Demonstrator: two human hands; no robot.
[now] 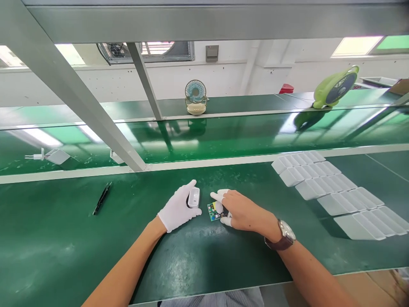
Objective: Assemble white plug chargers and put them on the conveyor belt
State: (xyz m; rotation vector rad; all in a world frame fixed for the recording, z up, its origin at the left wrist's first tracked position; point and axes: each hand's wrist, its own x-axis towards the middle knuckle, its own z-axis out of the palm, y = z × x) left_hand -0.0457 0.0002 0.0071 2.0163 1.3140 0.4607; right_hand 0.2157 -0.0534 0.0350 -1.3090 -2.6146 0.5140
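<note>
My left hand (179, 209), in a white glove, is closed around a small white plastic charger housing (194, 198). The housing has a small slot in the face turned up toward me. Just to its right, my right hand (238, 209), with white finger cots on the fingertips, grips a green circuit board (213, 211) from above. Yellow and other small components show on the board's left part, while the fingers hide the rest. Board and housing are apart, both at or just above the green bench top (188, 268).
Black tweezers (102, 198) lie to the left. Rows of white plastic housings (319, 179) stand at the right. Behind a low rail, a belt-like green surface carries a white plug-in adapter (57, 156). A small fan (196, 96) and a green fan (335, 87) stand farther back. A metal post (86, 94) slants at the left.
</note>
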